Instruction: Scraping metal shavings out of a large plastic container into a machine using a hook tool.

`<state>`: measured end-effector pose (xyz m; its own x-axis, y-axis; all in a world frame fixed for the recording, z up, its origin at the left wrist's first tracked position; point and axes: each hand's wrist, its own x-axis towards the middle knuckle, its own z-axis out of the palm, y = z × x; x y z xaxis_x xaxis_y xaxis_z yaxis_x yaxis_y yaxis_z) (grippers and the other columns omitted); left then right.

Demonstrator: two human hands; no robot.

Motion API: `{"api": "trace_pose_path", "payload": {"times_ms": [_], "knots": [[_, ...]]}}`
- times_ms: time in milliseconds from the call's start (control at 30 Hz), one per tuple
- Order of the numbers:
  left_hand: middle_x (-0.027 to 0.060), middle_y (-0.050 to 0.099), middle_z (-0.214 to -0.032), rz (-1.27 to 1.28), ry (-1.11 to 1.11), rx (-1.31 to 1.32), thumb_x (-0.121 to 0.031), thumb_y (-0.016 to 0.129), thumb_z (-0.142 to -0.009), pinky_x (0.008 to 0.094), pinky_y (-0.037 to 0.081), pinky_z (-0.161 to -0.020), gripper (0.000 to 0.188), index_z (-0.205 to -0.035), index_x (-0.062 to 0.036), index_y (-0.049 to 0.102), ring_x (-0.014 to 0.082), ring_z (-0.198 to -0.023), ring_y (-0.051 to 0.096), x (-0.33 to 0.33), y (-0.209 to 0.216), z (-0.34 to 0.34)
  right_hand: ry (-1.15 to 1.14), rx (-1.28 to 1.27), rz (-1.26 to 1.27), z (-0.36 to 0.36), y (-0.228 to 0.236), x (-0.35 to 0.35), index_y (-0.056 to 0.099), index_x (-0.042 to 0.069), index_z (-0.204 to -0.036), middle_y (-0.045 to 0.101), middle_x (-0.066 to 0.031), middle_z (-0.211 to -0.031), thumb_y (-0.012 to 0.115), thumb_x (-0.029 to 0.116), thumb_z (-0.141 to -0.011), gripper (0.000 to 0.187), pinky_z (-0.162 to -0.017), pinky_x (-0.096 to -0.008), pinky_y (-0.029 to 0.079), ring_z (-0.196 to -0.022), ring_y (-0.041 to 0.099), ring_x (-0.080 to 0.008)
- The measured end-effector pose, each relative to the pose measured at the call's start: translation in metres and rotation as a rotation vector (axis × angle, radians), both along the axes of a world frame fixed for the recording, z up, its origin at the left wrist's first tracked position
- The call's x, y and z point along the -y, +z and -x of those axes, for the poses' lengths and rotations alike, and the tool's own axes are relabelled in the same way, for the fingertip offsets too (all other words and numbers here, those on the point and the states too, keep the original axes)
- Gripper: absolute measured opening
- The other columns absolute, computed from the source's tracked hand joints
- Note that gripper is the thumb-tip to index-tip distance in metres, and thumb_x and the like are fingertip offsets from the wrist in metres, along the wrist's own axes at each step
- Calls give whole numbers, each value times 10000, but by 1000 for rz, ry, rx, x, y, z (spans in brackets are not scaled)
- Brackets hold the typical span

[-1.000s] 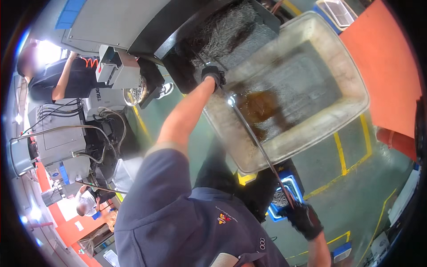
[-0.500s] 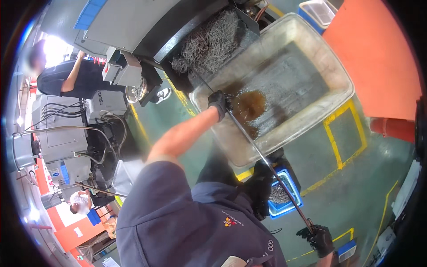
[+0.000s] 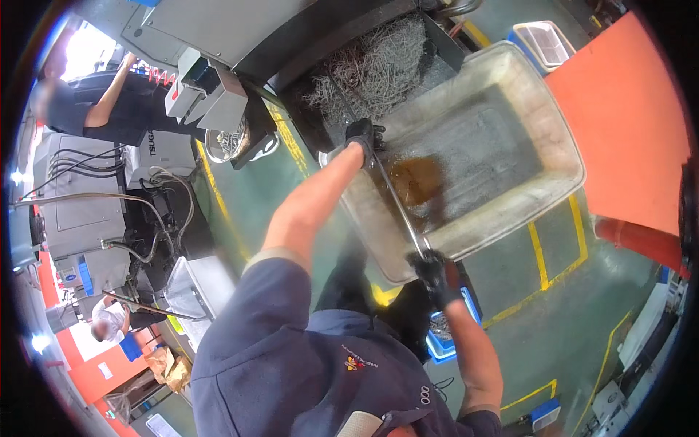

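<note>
- We have a grey machine [image 3: 218,29] across the top, with a dark tray at its foot; leaning far in over that tray could, we judge, cost the wearer balance.
- Below it we see a pale, worn tub [image 3: 502,211], its upper-left end beside the tray; should the tub slide on the floor, shavings might drop between the two.
- In the tray sits a tangle of metal shavings [image 3: 386,65]. We think the strands may snag together, so a hard pull could bring a springy clump out at once, sharp ends toward the bare forearms.
- A long metal rod [image 3: 399,204] slants over the tub, its far end among the shavings at the tangle's left side; if that tip catches and frees suddenly, we would expect a jolt backward.
- Near the right forearm we make out a blue basket [image 3: 440,349] holding more shavings; a wide elbow or foot might knock it.
- A brown puddle [image 3: 416,180] lies in the tub; if it is oily, wet gloves could slip.
- Both gloved hands are wrapped around the rod, well apart: the left hand [image 3: 362,133] midway, the right hand [image 3: 435,278] near its close end.
</note>
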<state>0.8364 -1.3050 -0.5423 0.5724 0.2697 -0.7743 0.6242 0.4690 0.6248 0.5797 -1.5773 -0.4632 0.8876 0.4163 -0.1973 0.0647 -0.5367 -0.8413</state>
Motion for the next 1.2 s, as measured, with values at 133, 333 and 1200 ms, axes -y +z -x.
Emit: {"api": "trace_pose_path", "payload": {"times_ms": [133,333,1200], "knots": [[64,471,-555,-25,-74,23,-277,358,-913,361,404,-379,338,-821,-33,573,205,-380,397,-5,-18,-3,-160,-493,-271,-24,12,-4,676,34,-986,682,-75,-912,580,149,-875,187,-698,-259,481,-825,606,-92],[105,590,-694,-72,-170,30,-302,345,-931,391,413,-390,285,-871,-72,502,205,-447,444,22,-20,-4,-4,-319,254,84,86,134,661,35,-900,622,-145,-670,636,308,-818,286,-570,-384,474,-623,619,-237],[37,583,-656,-940,-699,203,-291,374,-918,372,448,-480,281,-800,-125,568,205,-527,558,-31,-47,66,-439,-1363,-185,102,180,176,679,-10,-974,667,-26,-781,520,51,-769,266,-454,-187,331,-497,434,-31]]}}
